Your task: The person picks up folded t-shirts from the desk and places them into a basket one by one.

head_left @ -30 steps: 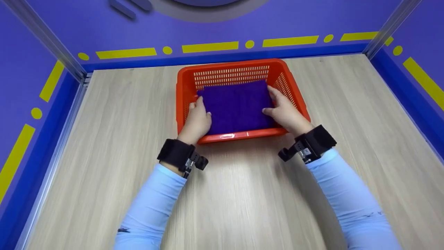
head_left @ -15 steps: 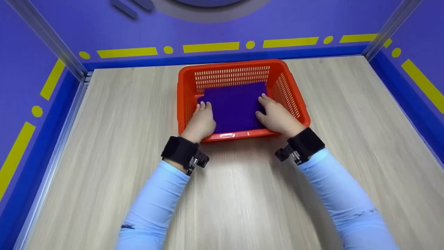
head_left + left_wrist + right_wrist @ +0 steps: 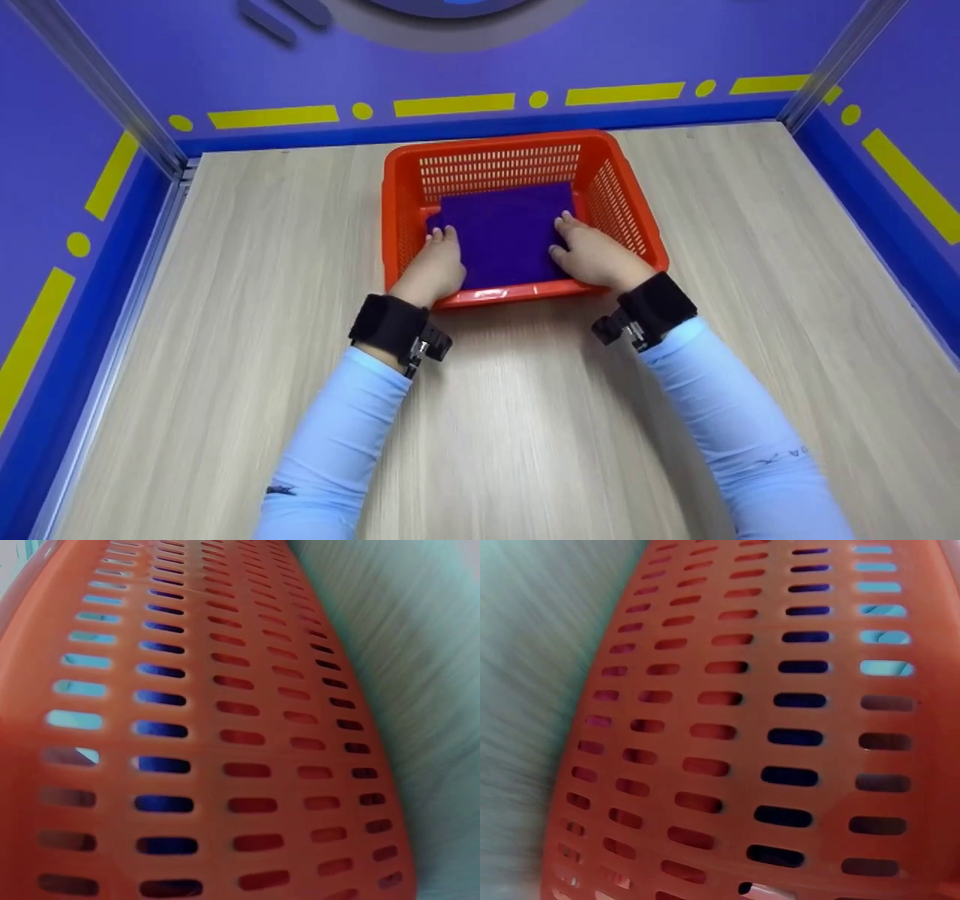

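Note:
A purple folded cloth [image 3: 508, 232] lies flat inside a red plastic basket [image 3: 499, 146] with slotted walls. My left hand [image 3: 435, 268] reaches over the front left of the basket, its fingertips on the cloth's left edge. Its thumb is hidden. At the cloth's right side, my right hand [image 3: 600, 255] touches the top with fingertips and thumb apart. Purple shows through an upper row of slots in the basket wall [image 3: 202, 750] in the left wrist view. Likewise, dark purple appears behind the basket wall [image 3: 712, 750] in the right wrist view. Neither wrist view shows the hands clearly.
The basket stands on a light wooden table [image 3: 517, 420], near the blue back wall [image 3: 600, 45] with yellow marks. Blue side panels [image 3: 45, 225] bound the table left and right. Black wrist bands with cameras [image 3: 390, 326] sit close to the basket's front rim.
The cloth has sunk slightly lower in the basket. Both hands have shifted inward from its side edges, and their fingertips now lie on top of it.

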